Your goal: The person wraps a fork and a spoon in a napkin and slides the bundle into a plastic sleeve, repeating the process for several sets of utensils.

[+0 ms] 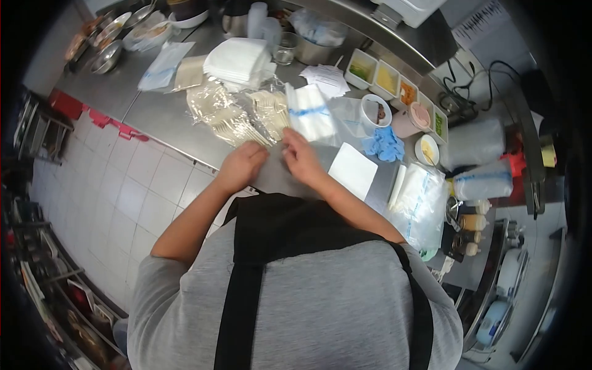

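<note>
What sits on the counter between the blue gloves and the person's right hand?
In the head view, a flat white square sheet lies on the steel counter between the blue gloves and the right hand.

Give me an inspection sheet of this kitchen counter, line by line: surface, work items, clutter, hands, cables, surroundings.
Surface: steel counter, crowded.
Work items: clear bags of plastic forks; small plastic bags with blue print.
Clutter: stack of white napkins, blue gloves, white sheet, row of condiment tubs, metal bowls, paper slips.
Hands: left hand closed at the forks; right hand fingering a bag; whether either grips cannot be told.
Cables: black cables on the right shelf.
Surroundings: white tiled floor, sauce bottles at right.
</note>
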{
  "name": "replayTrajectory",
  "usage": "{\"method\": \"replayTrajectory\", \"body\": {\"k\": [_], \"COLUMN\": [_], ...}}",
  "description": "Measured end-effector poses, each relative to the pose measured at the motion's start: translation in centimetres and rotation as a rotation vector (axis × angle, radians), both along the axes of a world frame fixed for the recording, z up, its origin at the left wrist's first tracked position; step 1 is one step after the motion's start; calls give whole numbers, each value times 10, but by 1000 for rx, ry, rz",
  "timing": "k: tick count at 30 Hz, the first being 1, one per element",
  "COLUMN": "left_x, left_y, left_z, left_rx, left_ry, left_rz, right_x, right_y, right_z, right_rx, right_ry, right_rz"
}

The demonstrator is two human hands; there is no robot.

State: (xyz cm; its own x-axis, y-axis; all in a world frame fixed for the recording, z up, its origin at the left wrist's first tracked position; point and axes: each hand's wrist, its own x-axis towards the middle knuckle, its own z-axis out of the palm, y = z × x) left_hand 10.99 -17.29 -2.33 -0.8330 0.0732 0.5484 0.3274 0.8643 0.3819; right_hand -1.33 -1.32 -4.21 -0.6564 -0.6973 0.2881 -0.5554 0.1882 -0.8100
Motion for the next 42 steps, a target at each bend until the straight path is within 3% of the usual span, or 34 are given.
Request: {"method": "replayTrajectory", "body": {"k": [1,5,8,15,17,20,24,26,29,34,38,42], "left_x": [-4,-30,-40,-43,-41,-38,-42,-44,-38,-20,-17,-17], "left_y": [-6,-13,-22,-9,14,50,60,58,53,15,7,8], "left_z": [1,7,4,28,35,28,-1,-8,-17,-4,-9,-12], "left_rx": [-42,-239,-335,-375,-343,-327,-296,-260,-15,-56,-140,-59], "left_ry": [33,-187,-232,-179,-94,-182,-376,-416,-212,-42,-34,-216], "left_rz": [60,162,157,-37,-148,-324,-392,-366,-312,-33,-41,-40], "right_x": [-8,-31,-49,-53,-56,-63,-75,-76,-78,-93,-69,-42], "right_y": [-5,-17,-23,-20,-17,-13,-11,-3,17,75,94,72], "right_z": [-8,12,20,28,17,8,3,14,29,30,42,33], "right_rx": [-36,46,340,547,466,437,425,466,462,436,559,470], "right_ry": [186,268,310,192,199,182,258,113,-42,-466,-30,291], "right_rz": [-47,-120,-250,-225,-239,-230,-221,-216,-202,-68,-190,-187]}}
